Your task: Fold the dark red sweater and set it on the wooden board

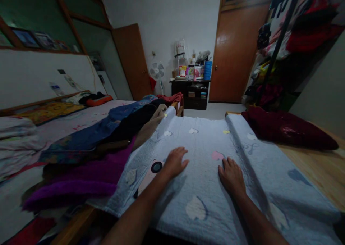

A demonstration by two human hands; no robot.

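Observation:
A light grey-blue quilted sheet (199, 180), printed with hearts and a panda-like figure, spreads out in front of me. Over its middle is my left hand (176, 161), with nothing held and its fingers stretched forward; a shadow falls on the cloth beneath. My right hand (232, 175) lies fingers-out on the fabric, close to a small pink heart (217, 155). A raised fold runs lengthwise just right of that hand. At the left, the sheet lies against the piled clothes.
Purple cloth (88, 180), jeans (102, 133) and other garments cover the bed at left. A maroon cushion-like bundle (288, 130) rests on the wooden surface (315, 158) at right. Behind stand a fan (157, 71), a dark cabinet (190, 95) and hanging clothes (309, 32).

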